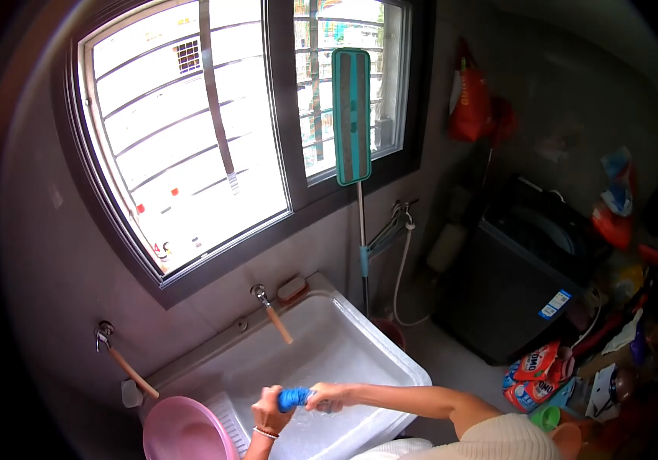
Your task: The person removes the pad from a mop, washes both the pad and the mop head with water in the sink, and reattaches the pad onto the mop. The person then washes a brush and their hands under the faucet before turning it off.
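Note:
A blue cloth, twisted into a tight roll, is stretched between my two hands above the white sink. My left hand, with a beaded bracelet at the wrist, is closed round its left end. Round the right end, my right hand is closed as well. The ends of the cloth are hidden inside my fingers. To the left of my left hand are the sink's ribbed washboard and a pink basin.
Two taps with orange hoses, a left one and a middle one, stick out of the wall. A brush lies on the sink's back rim. A flat mop leans by the window. A dark washing machine and detergent bags stand right.

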A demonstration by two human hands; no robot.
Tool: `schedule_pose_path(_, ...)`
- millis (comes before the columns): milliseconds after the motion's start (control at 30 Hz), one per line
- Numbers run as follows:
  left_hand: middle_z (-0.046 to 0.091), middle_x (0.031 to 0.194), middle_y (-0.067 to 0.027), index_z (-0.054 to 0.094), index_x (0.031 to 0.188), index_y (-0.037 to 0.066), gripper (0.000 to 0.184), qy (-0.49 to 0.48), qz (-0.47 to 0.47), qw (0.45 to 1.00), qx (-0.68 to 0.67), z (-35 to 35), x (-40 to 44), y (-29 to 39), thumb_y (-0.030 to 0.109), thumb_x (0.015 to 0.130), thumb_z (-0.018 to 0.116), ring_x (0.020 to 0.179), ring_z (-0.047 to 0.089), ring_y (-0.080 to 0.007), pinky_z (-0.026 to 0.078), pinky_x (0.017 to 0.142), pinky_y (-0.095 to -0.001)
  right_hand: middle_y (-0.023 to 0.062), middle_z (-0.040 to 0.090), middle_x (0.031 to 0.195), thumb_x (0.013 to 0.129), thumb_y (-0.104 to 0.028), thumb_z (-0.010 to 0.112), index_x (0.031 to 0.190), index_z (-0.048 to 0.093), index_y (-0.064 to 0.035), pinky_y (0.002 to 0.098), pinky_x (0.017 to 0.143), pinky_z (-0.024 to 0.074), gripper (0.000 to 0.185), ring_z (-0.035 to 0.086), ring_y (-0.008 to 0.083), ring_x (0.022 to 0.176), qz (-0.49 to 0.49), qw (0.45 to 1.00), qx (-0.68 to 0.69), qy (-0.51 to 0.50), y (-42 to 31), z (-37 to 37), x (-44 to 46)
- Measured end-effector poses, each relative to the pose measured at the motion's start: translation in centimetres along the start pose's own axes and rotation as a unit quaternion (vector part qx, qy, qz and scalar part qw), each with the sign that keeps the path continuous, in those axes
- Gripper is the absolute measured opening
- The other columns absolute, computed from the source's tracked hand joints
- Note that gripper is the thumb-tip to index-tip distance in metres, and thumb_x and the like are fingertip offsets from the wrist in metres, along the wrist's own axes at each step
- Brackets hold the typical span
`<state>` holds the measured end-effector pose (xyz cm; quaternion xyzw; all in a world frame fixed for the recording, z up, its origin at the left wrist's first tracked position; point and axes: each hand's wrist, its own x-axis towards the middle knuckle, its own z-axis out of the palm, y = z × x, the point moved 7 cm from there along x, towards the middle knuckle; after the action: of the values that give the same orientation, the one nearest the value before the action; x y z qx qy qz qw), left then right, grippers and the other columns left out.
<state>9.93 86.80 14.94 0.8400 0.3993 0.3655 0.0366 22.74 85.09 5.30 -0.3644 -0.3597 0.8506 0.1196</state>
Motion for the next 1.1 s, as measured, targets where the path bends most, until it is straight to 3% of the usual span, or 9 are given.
schedule_pose_path(167,0.052,0.092,-0.0124,0.046,0.113,0.004,0.054,0.024,-0.378,0.923,-0.063,-0.1,-4.3,-6.9,0.015,0.066,0.072,0.069,0.055,-0.0277,0.045,0.062,-0.0376,-0.0015,0.041,0.059,0.08,-0.036,0.062,0.102,0.05,-0.0071,0.0166,0.035,0.0203,0.038,0.027,0.0028,0.038,-0.189,0.97,0.078,-0.129,-9.0,2.4,-6.8)
schedule_pose_path(300,0.037,0.122,-0.0234,0.044,0.121,0.004,0.076,-0.19,-0.377,0.904,0.063,6.6,-12.4,-9.1,0.036,0.06,0.076,0.103,0.046,-0.0423,0.04,0.089,-0.0457,0.0043,0.05,0.063,0.08,-0.047,0.057,0.104,0.052,-0.0045,0.0215,0.038,0.034,0.049,0.044,0.0087,0.043,-0.159,0.935,0.204,-0.242,-6.5,1.2,-4.4)
schedule_pose_path(333,0.035,0.123,-0.0241,0.043,0.123,0.004,0.08,-0.208,-0.357,0.908,0.067,7.5,-13.4,-8.3,0.038,0.059,0.076,0.104,0.045,-0.0431,0.04,0.09,-0.0465,0.0098,0.056,0.073,0.078,-0.049,0.057,0.101,0.055,-0.0038,0.0291,0.048,0.0413,0.051,0.053,0.0172,0.056,-0.179,0.979,-0.094,0.028,-2.8,-3.1,-0.6)
schedule_pose_path(367,0.033,0.125,-0.0249,0.042,0.125,0.004,0.084,-0.226,-0.336,0.912,0.071,8.4,-14.5,-7.5,0.04,0.058,0.077,0.104,0.045,-0.0439,0.039,0.09,-0.0472,0.0154,0.063,0.082,0.075,-0.051,0.057,0.098,0.059,-0.0031,0.0368,0.058,0.0486,0.053,0.063,0.0257,0.069,-0.169,0.862,-0.376,0.295,-1.0,-6.0,0.4)
schedule_pose_path(467,0.038,0.126,-0.0223,0.039,0.129,0.007,0.084,-0.243,-0.381,0.891,-0.032,12.1,-18.9,-9.3,0.042,0.062,0.075,0.109,0.044,-0.0389,0.038,0.092,-0.0475,0.0225,0.063,0.094,0.07,-0.057,0.056,0.092,0.063,-0.0031,0.0456,0.078,0.0454,0.058,0.06,0.0369,0.092,0.004,0.819,-0.44,0.367,2.6,-6.5,-0.8)
schedule_pose_path(567,0.046,0.122,-0.0151,0.043,0.125,0.009,0.063,-0.349,-0.569,0.62,-0.412,14.2,-20.5,-5.4,0.04,0.076,0.066,0.113,0.044,-0.0318,0.035,0.094,-0.0469,0.0175,0.064,0.086,0.074,-0.061,0.051,0.094,0.062,-0.0045,0.0381,0.07,0.0466,0.061,0.061,0.0301,0.081,0.016,0.87,-0.422,0.255,5.9,-5.2,0.5)
schedule_pose_path(667,0.045,0.126,-0.005,0.04,0.127,0.012,0.038,-0.137,-0.518,0.376,-0.756,15.4,-19.2,-2.2,0.029,0.093,0.044,0.119,0.04,-0.0222,0.032,0.101,-0.0469,0.0103,0.06,0.088,0.074,-0.068,0.047,0.105,0.059,-0.0045,0.0279,0.053,0.0439,0.072,0.054,0.0165,0.058,0.014,0.969,-0.216,0.116,9.6,-3.5,2.5)
schedule_pose_path(800,0.051,0.12,-0.0059,0.047,0.12,0.011,0.034,0.073,-0.498,0.364,-0.784,11.6,-13.5,-0.4,0.029,0.09,0.048,0.113,0.046,-0.0267,0.031,0.098,-0.0468,0.0144,0.048,0.115,0.074,-0.063,0.052,0.134,0.029,-0.0156,0.025,0.043,0.0422,0.08,0.055,0.0159,0.057,0.041,0.988,-0.117,0.095,5.9,0.4,-2.4)
schedule_pose_path(1100,0.046,0.124,-0.0147,0.04,0.122,0.004,0.036,0.089,-0.454,0.447,-0.765,9.9,-10.9,-0.2,0.027,0.095,0.035,0.116,0.044,-0.0332,0.033,0.099,-0.0518,0.0047,0.057,0.073,0.069,-0.035,0.071,0.104,0.053,-0.0109,0.0313,0.055,0.0445,0.046,0.058,0.0172,0.064,-0.168,0.841,-0.339,0.387,2.1,-3.0,-5.6)
